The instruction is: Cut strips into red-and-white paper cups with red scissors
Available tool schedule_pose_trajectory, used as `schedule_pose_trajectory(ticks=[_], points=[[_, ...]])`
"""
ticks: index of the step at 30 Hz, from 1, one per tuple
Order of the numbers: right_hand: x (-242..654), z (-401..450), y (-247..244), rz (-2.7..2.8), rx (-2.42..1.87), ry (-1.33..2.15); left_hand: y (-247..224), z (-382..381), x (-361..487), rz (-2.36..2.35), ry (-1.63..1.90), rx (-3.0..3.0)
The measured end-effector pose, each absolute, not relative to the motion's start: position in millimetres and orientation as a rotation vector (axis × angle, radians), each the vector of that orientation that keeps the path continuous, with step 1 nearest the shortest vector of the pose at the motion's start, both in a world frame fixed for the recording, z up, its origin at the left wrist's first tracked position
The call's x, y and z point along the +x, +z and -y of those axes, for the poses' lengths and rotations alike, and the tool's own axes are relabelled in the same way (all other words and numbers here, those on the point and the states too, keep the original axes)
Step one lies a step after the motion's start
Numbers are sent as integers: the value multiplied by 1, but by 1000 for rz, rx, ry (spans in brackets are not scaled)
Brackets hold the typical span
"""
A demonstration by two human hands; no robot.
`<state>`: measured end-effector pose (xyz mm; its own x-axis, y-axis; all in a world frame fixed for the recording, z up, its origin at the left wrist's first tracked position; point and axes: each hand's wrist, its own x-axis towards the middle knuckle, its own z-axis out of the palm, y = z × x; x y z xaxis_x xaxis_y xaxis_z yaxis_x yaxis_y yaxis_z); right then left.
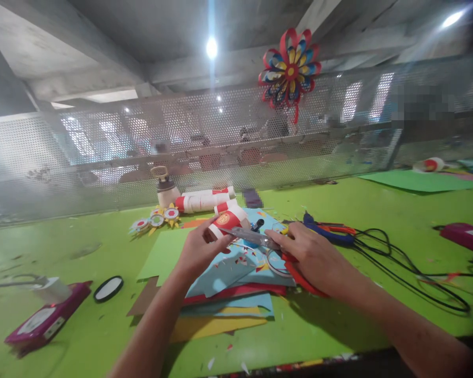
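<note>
Paper cup [227,218], gripped in the left hand [202,249], looks largely whole; cutting is apparently unfinished, the right hand [310,254] gripping scissors [260,239] alongside, any cut's depth unclear.

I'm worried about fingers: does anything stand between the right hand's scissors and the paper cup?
Nothing visible does. The scissors in the right hand overlap the paper cup in this view, their tip near the thumb of the left hand. Whether they touch it is unclear.
</note>
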<state>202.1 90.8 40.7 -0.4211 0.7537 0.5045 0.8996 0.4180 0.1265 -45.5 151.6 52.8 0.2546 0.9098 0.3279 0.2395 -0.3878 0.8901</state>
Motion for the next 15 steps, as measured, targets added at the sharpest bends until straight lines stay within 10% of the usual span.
schedule_pose_trajectory(ticks=[15], points=[[198, -88, 42, 2329, -1444, -470, 53, -151, -44, -1111, 1211, 1811]])
